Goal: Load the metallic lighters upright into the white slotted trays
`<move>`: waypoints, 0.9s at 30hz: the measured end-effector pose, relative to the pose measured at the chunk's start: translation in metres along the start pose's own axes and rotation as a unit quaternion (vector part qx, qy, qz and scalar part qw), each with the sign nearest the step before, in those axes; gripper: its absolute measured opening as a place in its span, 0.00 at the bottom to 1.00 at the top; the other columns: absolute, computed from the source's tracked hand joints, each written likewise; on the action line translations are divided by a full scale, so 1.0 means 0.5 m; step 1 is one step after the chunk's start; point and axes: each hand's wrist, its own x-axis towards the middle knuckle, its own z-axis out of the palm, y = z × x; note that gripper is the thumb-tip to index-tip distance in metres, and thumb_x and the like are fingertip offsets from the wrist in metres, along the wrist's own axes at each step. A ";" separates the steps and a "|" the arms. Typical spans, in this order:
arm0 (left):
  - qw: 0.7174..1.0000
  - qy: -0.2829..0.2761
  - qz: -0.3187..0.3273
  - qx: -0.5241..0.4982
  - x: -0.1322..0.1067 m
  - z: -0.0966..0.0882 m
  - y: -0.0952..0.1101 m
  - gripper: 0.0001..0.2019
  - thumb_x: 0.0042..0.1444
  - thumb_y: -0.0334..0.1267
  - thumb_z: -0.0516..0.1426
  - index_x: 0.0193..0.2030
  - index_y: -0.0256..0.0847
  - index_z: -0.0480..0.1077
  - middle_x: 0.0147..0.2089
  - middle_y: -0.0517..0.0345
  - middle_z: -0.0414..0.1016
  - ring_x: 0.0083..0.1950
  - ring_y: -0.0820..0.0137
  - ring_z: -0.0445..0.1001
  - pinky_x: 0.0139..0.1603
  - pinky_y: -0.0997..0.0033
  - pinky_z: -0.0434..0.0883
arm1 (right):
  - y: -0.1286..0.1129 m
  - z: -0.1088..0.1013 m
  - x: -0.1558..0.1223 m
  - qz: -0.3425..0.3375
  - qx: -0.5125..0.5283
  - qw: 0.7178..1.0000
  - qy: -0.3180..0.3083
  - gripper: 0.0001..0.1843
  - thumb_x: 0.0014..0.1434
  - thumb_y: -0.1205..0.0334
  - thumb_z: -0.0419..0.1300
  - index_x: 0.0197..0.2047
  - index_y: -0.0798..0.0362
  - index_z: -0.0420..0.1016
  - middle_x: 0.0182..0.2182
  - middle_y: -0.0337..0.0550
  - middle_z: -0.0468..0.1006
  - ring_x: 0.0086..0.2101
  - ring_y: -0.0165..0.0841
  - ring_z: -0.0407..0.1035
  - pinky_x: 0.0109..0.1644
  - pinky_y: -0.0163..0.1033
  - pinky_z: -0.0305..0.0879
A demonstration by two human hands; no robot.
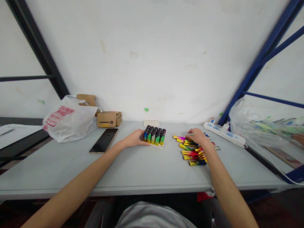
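In the middle of the table, a block of lighters (155,135) stands upright in close rows, black tops up, in a pale tray (159,146). My left hand (137,138) holds the left side of this tray, thumb at the near corner and fingers behind. To the right lies a loose pile of shiny lighters (190,153) in gold, red, green and pink. Over the pile's far part, my right hand (198,136) has its fingers curled down among the pieces. What is between those fingertips is too small to make out.
A small pale tray (151,123) lies against the wall. On the left are a phone (104,140), a cardboard box (109,119) and a white plastic bag (71,118). A power strip (224,134) with a cable lies right of the pile, beside a blue frame post (251,69).
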 end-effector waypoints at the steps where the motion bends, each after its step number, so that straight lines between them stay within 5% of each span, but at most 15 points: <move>1: 1.000 0.003 0.002 0.002 0.000 0.000 -0.001 0.26 0.44 0.61 0.69 0.35 0.38 0.75 0.32 0.58 0.75 0.34 0.62 0.72 0.33 0.68 0.66 | 0.002 -0.003 -0.001 0.006 0.003 1.000 0.007 0.23 0.64 0.56 0.64 0.56 0.63 0.81 0.53 0.62 0.81 0.53 0.46 0.76 0.56 0.39 0.66; 11: 1.000 0.001 -0.012 0.003 0.002 0.003 -0.006 0.28 0.43 0.63 0.69 0.36 0.37 0.75 0.33 0.57 0.76 0.35 0.62 0.73 0.35 0.68 0.68 | 0.029 -0.010 -0.014 0.004 0.036 0.999 -0.021 0.10 0.61 0.58 0.67 0.41 0.56 0.83 0.41 0.52 0.85 0.40 0.40 0.77 0.41 0.37 0.64; 19: 1.000 0.000 0.004 0.010 0.003 0.002 -0.008 0.27 0.43 0.62 0.69 0.35 0.38 0.75 0.32 0.58 0.75 0.35 0.62 0.72 0.34 0.68 0.67 | -0.008 0.001 -0.004 -0.006 0.098 0.994 0.038 0.12 0.72 0.56 0.56 0.50 0.55 0.74 0.40 0.52 0.85 0.38 0.39 0.77 0.40 0.37 0.63; 23: 1.000 0.003 0.003 0.007 0.001 0.001 -0.004 0.27 0.44 0.62 0.69 0.36 0.38 0.74 0.33 0.58 0.75 0.34 0.63 0.71 0.34 0.68 0.66 | -0.053 -0.003 -0.011 -0.091 0.198 0.970 0.102 0.14 0.74 0.53 0.52 0.51 0.53 0.72 0.34 0.46 0.84 0.35 0.37 0.76 0.41 0.37 0.64; 27: 1.000 -0.005 -0.001 -0.003 0.000 0.000 -0.001 0.26 0.44 0.61 0.68 0.36 0.38 0.74 0.32 0.59 0.74 0.35 0.63 0.71 0.35 0.68 0.66 | -0.105 -0.005 -0.025 -0.202 0.230 0.947 0.100 0.18 0.72 0.49 0.53 0.46 0.52 0.77 0.35 0.45 0.84 0.34 0.37 0.75 0.42 0.37 0.65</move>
